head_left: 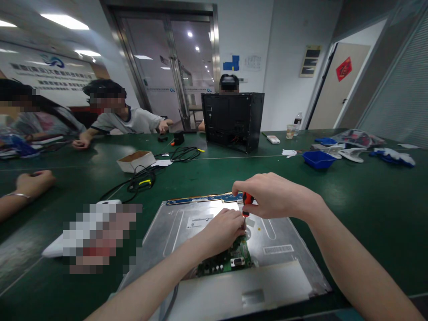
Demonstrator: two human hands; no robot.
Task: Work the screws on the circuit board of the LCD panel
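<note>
A flat metal display panel [284, 232] lies back side up on the green table in front of me. On it sits a green circuit board [230, 263], partly covered by my left hand [223, 229]. A narrow blue circuit strip [200, 199] runs along the panel's far edge. My right hand [272, 196] is closed around the red and black handle of a screwdriver [246, 203], which points down at the board. At the screwdriver's lower end my left fingers are pinched together; what lies between them is hidden.
Left of the panel are a blurred-out white object [53, 247], black cables [138, 180] and a small open box [135, 161]. Across the table stands a black computer case [230, 120]. A blue tray [318, 159] and gloves [393, 156] lie right. Other people sit left and behind the case.
</note>
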